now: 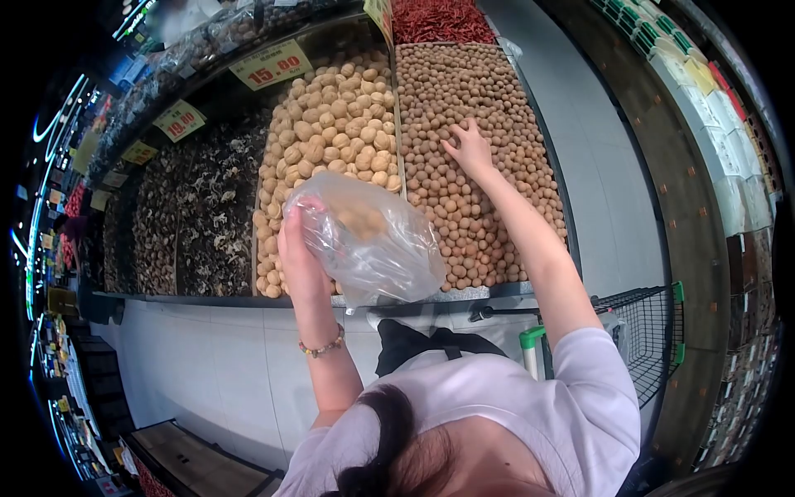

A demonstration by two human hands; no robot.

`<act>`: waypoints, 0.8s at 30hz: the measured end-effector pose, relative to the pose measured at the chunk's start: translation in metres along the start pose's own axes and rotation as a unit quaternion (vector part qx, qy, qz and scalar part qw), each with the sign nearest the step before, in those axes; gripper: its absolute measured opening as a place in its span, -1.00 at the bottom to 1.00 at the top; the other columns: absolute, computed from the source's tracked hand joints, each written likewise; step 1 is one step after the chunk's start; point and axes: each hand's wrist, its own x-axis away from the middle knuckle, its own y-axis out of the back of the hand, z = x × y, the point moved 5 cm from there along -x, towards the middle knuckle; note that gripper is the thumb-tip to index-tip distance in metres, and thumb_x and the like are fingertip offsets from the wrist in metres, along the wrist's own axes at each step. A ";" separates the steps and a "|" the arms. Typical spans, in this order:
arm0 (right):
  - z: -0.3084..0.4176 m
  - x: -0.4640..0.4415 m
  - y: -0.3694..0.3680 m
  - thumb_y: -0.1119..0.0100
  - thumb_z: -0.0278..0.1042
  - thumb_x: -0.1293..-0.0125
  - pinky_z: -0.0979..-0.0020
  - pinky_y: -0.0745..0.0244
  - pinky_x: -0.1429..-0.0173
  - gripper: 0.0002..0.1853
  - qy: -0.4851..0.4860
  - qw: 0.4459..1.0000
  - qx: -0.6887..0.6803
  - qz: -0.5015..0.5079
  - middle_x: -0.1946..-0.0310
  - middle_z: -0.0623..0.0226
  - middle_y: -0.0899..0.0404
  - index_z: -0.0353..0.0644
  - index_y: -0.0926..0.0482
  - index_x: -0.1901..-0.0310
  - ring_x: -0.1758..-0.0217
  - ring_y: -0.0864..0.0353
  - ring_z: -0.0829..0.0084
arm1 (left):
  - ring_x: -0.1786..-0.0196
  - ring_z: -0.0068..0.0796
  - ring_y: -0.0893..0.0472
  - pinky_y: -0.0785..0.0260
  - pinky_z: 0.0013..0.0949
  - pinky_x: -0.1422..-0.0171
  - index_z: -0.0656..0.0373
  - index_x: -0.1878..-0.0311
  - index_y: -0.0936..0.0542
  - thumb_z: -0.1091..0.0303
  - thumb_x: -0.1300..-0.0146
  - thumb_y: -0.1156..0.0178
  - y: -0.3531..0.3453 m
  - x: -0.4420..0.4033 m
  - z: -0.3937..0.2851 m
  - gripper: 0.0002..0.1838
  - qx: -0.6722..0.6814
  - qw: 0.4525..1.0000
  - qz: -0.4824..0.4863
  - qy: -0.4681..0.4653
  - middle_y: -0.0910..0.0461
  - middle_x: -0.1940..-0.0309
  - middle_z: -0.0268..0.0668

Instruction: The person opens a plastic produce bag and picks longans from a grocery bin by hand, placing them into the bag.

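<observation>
My left hand (pixel 303 248) grips the rim of a clear plastic bag (pixel 385 257), its fingertips showing through the film. The bag hangs over the front of the bins. Tan round shapes show through it; I cannot tell whether they lie inside or behind. My right hand (pixel 472 151) is over a bin of small round brown dried fruits, like dried longans (pixel 464 215). Its fingers are bent and spread, the tips at the fruits, with nothing visible held between them. Left of that bin, walnuts (pixel 331 124) fill another compartment, partly hidden by the bag.
Dark dried mushrooms or fungus (pixel 219 199) fill bins at the left. Red dried chillies (pixel 439 21) lie at the far end. A price sign (pixel 271 66) stands behind the walnuts. A shopping cart (pixel 650 331) is at my right, and white boxes (pixel 720 149) line the right side.
</observation>
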 end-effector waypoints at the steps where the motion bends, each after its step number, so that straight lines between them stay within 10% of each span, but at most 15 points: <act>1: 0.000 0.000 0.001 -0.28 -0.11 -0.11 0.22 -0.55 0.18 -0.70 0.005 1.000 -0.012 -0.007 0.05 0.17 -0.35 0.04 -0.56 0.13 0.17 -0.59 0.14 | 0.45 -0.66 -0.43 -0.25 -0.57 0.46 0.13 0.23 -0.51 0.11 -0.41 0.14 -0.001 0.001 0.000 -0.67 -0.006 1.000 -0.009 -0.001 -0.47 0.45 -0.42; 13: -0.014 -0.014 -0.005 -0.27 -0.06 -0.18 0.37 -0.51 0.16 -0.61 -0.041 0.989 -0.102 -0.094 0.01 0.21 -0.43 -0.19 -0.55 0.11 0.22 -0.60 0.32 | 0.51 -0.69 -0.40 -0.19 -0.58 0.53 0.10 0.28 -0.50 0.10 -0.41 0.17 -0.004 0.003 0.006 -0.66 -0.032 0.999 -0.015 0.005 -0.44 0.49 -0.45; 17: -0.005 -0.009 0.001 -0.17 0.00 -0.29 0.60 -0.35 0.39 -0.60 -0.341 0.814 -0.467 0.060 0.21 0.44 -0.55 -0.17 -0.55 0.05 0.36 -0.51 0.68 | 0.40 -0.66 -0.46 -0.28 -0.54 0.41 0.14 0.21 -0.52 0.13 -0.40 0.11 -0.002 0.004 0.008 -0.69 -0.004 1.000 -0.011 0.014 -0.50 0.39 -0.41; 24: 0.031 -0.010 0.026 -0.10 -0.04 -0.34 0.72 -0.16 0.59 -0.62 -0.303 0.687 -0.653 0.097 0.19 0.49 -0.50 -0.10 -0.48 -0.05 0.42 -0.47 0.72 | 0.21 -0.62 -0.51 -0.38 -0.48 0.20 0.22 -0.03 -0.49 0.25 -0.37 -0.01 -0.032 -0.005 0.010 -0.71 0.031 0.999 0.039 0.020 -0.53 0.20 -0.36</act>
